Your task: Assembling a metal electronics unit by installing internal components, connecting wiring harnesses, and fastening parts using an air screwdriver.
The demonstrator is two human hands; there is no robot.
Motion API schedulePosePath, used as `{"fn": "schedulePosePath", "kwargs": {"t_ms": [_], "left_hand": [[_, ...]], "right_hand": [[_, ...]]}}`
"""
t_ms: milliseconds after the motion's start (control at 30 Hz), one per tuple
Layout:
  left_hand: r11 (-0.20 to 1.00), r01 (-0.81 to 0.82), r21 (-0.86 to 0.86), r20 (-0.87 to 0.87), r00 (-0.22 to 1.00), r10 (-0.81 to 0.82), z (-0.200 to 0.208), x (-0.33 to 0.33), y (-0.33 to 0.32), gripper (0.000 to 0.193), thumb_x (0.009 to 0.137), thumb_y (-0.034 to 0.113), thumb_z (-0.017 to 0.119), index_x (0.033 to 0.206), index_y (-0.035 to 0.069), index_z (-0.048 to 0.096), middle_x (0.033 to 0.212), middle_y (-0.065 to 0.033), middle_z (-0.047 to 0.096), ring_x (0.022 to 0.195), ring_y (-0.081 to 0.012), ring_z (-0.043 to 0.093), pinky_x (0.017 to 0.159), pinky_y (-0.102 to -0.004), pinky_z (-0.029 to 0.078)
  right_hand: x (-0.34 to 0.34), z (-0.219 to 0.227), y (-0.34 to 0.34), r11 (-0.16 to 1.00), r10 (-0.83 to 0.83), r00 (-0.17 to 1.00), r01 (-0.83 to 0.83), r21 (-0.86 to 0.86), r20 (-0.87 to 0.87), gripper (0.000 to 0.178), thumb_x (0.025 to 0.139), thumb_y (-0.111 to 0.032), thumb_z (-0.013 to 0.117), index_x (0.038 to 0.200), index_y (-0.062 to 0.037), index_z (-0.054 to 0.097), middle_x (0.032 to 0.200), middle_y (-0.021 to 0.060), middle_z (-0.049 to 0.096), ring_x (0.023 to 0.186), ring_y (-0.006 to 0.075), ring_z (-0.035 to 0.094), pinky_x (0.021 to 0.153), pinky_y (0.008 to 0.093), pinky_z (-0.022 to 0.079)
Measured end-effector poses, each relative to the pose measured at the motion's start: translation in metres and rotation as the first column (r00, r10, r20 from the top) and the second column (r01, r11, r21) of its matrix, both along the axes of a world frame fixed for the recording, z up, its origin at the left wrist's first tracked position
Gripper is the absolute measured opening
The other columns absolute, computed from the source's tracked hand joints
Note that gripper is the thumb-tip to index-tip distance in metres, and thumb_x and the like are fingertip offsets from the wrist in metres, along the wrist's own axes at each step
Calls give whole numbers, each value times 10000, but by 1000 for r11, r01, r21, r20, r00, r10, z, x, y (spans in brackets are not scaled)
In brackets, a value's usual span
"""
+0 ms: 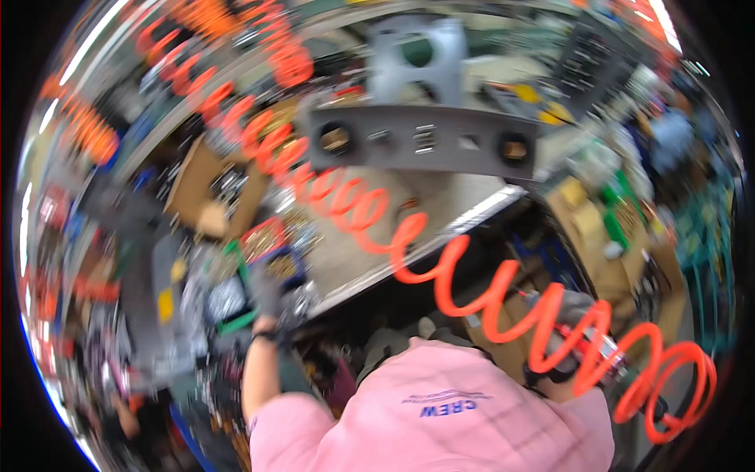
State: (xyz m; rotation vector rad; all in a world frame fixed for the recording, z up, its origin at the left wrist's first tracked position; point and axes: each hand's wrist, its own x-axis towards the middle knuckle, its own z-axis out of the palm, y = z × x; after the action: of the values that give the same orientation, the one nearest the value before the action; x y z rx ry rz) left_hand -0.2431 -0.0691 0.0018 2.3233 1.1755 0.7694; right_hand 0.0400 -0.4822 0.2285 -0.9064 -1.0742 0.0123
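My left hand (269,297), in a grey glove, is over the bench's near left edge, beside a blue bin (285,269) of small metal parts and a clear plastic bag (300,300). Motion smears its fingers. At the lower right my right hand (557,360), in a dark glove, is closed around a red and silver hand-held tool (595,344). Coils of an orange air hose (503,311) partly cover that hand and the tool. A long dark grey metal panel (425,141) with round black-rimmed holes lies across the far part of the bench.
The orange hose stretches diagonally over the bench (370,271). An open cardboard box (185,185) with metal parts stands on the left, near a red bin (263,238). A pale cut-out metal plate (417,59) is behind the panel. Green bins (621,208) and cardboard sit to the right.
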Motion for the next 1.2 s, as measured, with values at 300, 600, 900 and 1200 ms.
{"fn": "schedulePosePath", "kwargs": {"t_ms": [300,600,900,1200], "left_hand": [[904,288,315,-710,704,23,43,-120,55,400,807,203,470,1168,32,487,967,-206,577,799,-354,554,683,-427,442],[887,403,227,-756,647,-101,41,-105,71,388,837,268,461,1132,18,497,940,-209,577,783,-346,548,657,-413,442],[902,409,141,-560,784,-268,57,-34,39,333,837,231,484,1097,23,503,902,-165,565,741,-288,522,627,-368,426],[678,622,-391,6,739,-674,68,84,-57,279,836,193,507,1061,29,509,863,-121,553,698,-229,495,597,-324,409]], "right_hand": [[-40,-4,11,930,-340,940,332,158,29,271,696,-28,691,918,10,541,691,131,557,591,236,556,591,389,498],[-75,9,23,813,-582,806,573,109,109,300,641,111,604,915,3,544,620,109,540,534,213,547,562,364,506],[-65,1,23,800,-591,803,572,183,73,267,635,73,661,875,3,568,642,116,562,524,207,554,574,360,515],[-64,-1,6,839,-532,844,518,166,60,287,653,54,678,912,-1,567,709,135,581,589,224,577,594,361,515]]}}
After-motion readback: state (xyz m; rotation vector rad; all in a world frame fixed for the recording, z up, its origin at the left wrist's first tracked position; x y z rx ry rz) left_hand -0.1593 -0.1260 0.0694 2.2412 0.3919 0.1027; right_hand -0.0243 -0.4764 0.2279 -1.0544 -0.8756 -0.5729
